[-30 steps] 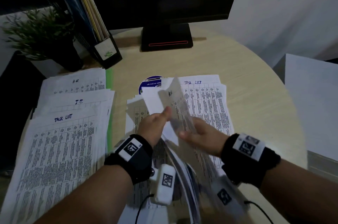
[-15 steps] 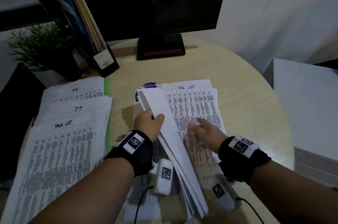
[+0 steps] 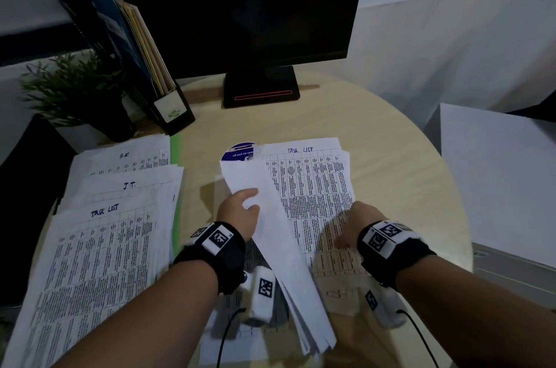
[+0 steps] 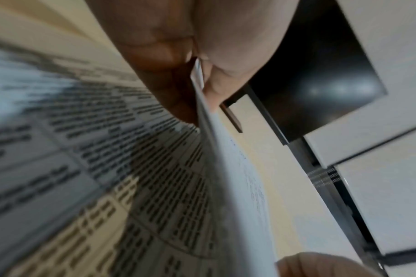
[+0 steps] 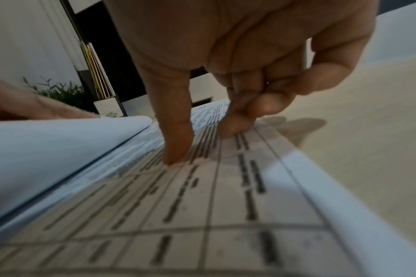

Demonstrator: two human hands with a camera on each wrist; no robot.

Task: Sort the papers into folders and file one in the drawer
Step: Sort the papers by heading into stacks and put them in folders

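Note:
On the round table my left hand grips a lifted batch of white sheets, thumb on top and fingers underneath, their blank backs facing up. In the left wrist view my left hand's fingers pinch the edge of those sheets. To the right lies a printed sheet headed TASK LIST. My right hand rests on its lower right part. The right wrist view shows my right hand's fingertips pressing down on that sheet and holding nothing. A sorted pile of papers headed HR, IT and TASK LIST lies at the left on a green folder.
A monitor stand is at the back centre, with a file holder of folders and a potted plant at the back left. A blue round label peeks out behind the sheets. A white cabinet stands past the table's right edge.
The sheet that both hands held up a second ago is down. My right hand let it go and slid to the lower right of the TASK LIST sheet. My left hand keeps its batch.

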